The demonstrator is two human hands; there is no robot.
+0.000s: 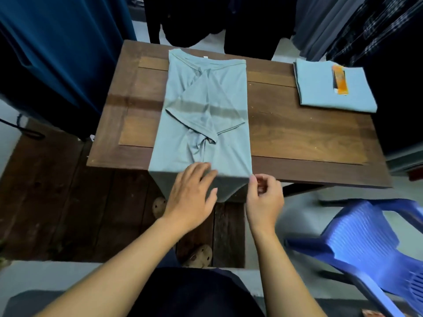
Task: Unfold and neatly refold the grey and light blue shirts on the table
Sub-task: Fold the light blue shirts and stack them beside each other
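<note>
Wooden table (297,138), blue plastic chair (366,243), dark curtains (57,53)

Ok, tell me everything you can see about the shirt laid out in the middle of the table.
The shirt is grey-blue, thin soft fabric, lying flat lengthwise on the wooden table, collar at the far end. Both sides and sleeves are folded inward, overlapping. Its hem hangs over the near edge. The left hand rests on that edge; the right hand pinches the corner.

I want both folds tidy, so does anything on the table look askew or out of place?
The shirt being folded has its hem hanging over the table's near edge, and its crossed sleeves bunch into wrinkles near the middle. The folded shirt at the far right corner lies slightly skewed, with an orange tag on top.
</note>
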